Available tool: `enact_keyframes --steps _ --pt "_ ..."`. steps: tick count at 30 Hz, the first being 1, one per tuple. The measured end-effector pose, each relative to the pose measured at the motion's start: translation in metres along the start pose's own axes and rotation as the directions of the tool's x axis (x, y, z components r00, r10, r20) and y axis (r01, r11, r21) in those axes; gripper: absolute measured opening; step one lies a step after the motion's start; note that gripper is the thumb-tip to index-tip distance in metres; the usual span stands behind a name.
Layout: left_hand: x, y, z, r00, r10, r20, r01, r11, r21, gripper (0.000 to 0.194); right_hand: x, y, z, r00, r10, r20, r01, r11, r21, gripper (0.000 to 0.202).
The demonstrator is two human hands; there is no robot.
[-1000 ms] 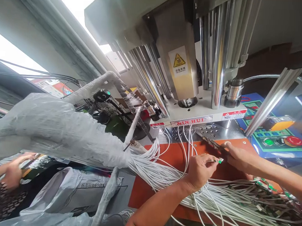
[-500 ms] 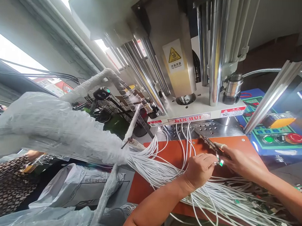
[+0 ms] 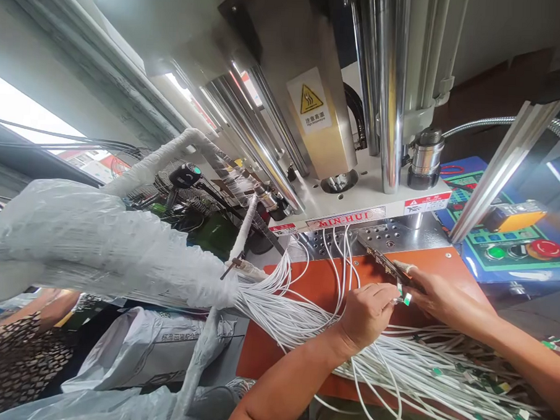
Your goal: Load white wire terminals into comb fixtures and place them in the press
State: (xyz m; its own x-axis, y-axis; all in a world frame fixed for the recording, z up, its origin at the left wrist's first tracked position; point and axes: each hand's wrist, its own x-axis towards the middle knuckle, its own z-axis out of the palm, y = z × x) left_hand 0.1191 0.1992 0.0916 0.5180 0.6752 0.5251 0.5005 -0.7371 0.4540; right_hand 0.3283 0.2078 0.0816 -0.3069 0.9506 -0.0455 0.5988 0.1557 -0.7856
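Observation:
My left hand (image 3: 371, 310) is closed in a pinch around a small green-and-white connector (image 3: 406, 298) on a white cable. Just to its right, my right hand (image 3: 427, 287) grips the near end of a narrow metal strip fixture (image 3: 382, 263). The strip slants from the machine's metal bed (image 3: 376, 236) down to that hand, and small parts line its edge. Many white cables (image 3: 298, 316) spread over the orange board (image 3: 267, 352) below my hands. Several of them run up under the machine's front plate.
The press machine (image 3: 320, 131) with a heat-warning label stands ahead. A blue control box (image 3: 514, 263) is at the right beside a metal post (image 3: 499, 188). A plastic-wrapped cable bundle (image 3: 120, 246) enters from the left. A person's arm (image 3: 53, 305) shows at far left.
The view has shifted slightly. My left hand and the connector are a little closer to the strip's near end. The person's arm at far left shows more.

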Motion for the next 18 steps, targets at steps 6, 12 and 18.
enact_keyframes --steps 6,12,18 --pt "0.001 0.003 -0.002 1.0 -0.006 0.017 0.005 1.0 0.029 0.021 0.0 -0.007 -0.004 0.998 -0.045 -0.044 0.043 0.999 -0.033 0.022" --pt "0.004 0.005 -0.004 1.0 0.016 -0.003 -0.016 1.0 0.02 0.02 -0.001 -0.011 -0.007 0.997 -0.065 -0.042 0.064 0.998 -0.026 0.016" --pt "0.002 0.003 -0.002 0.999 -0.046 0.019 0.046 0.999 0.003 0.021 -0.001 -0.002 0.001 0.996 -0.085 -0.041 0.083 0.996 -0.035 0.013"
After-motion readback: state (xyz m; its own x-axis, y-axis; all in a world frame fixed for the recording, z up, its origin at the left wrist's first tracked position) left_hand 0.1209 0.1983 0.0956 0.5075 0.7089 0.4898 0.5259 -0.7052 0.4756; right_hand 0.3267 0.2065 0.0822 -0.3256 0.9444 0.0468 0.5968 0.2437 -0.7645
